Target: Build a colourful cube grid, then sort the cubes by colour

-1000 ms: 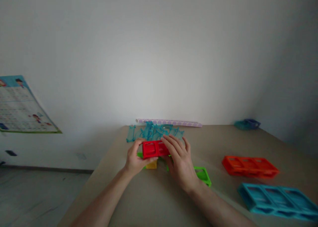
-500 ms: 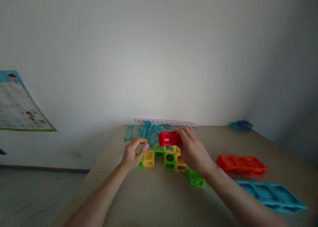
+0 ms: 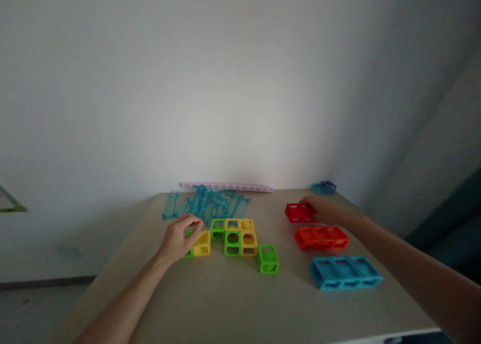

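My right hand (image 3: 326, 210) reaches to the right side of the table and grips a red hollow block (image 3: 299, 212), which sits low over the tabletop behind an orange three-cell block (image 3: 321, 237). My left hand (image 3: 179, 238) rests with curled fingers at the left end of a row of joined yellow and green cube blocks (image 3: 233, 237), touching a yellow cube (image 3: 202, 243). A single green cube (image 3: 268, 259) stands at the row's right front.
A blue three-cell block (image 3: 344, 272) lies in front of the orange one. A pile of clear blue pieces (image 3: 205, 203) and a long lilac strip (image 3: 226, 186) lie by the wall. Small blue items (image 3: 323, 187) sit in the far right corner. The table's front edge (image 3: 394, 335) is near.
My right hand has carried the red block from above the cube row to the right, down behind the orange block. My left hand stayed by the yellow cube. The view has turned right.
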The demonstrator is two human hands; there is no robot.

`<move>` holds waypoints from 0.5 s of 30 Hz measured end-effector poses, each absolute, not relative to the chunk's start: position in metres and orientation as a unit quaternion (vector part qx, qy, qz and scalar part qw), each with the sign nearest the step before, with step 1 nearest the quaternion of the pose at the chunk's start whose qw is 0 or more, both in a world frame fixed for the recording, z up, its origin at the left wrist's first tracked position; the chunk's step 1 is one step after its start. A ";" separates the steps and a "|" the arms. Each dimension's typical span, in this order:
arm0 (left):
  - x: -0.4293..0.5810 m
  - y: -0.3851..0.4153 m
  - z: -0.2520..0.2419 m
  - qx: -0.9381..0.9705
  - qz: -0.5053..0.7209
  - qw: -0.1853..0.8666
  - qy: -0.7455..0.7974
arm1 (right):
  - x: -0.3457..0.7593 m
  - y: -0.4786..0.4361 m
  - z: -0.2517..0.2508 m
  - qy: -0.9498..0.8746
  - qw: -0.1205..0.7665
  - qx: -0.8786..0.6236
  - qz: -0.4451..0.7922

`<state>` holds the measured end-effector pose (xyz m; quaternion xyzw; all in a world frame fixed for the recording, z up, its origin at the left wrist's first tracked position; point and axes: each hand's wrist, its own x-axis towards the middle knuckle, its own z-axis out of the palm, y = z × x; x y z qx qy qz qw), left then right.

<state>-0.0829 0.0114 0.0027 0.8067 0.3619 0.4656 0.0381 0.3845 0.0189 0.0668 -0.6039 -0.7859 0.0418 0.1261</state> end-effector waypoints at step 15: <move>-0.084 0.012 0.001 0.789 0.477 0.052 0.384 | 0.398 0.018 0.041 -0.788 0.096 -0.606 0.052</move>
